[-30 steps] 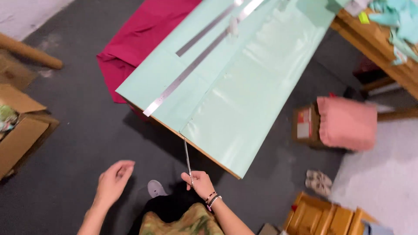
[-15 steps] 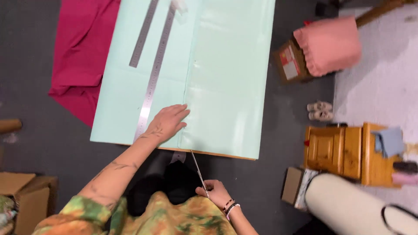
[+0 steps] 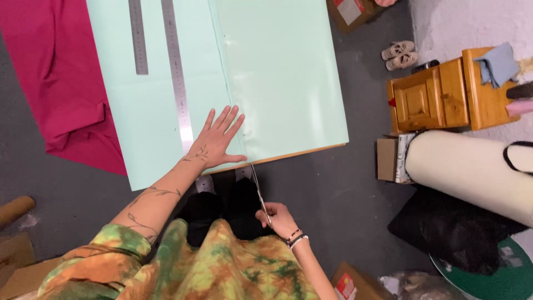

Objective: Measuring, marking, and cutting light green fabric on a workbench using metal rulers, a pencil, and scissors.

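A crumpled magenta cloth [image 3: 53, 83] lies on the floor at the far left, beside a pale green sheet [image 3: 277, 78] spread over the tabletop [image 3: 302, 154]. Two metal rulers [image 3: 176, 72] lie on the sheet's left part. The left hand [image 3: 217, 141] presses flat on the sheet near its near edge, fingers spread. Just right and nearer, the right hand [image 3: 279, 218] grips scissors [image 3: 259, 193], blades pointing at the sheet's edge. A wooden cabinet [image 3: 444, 91] stands far right.
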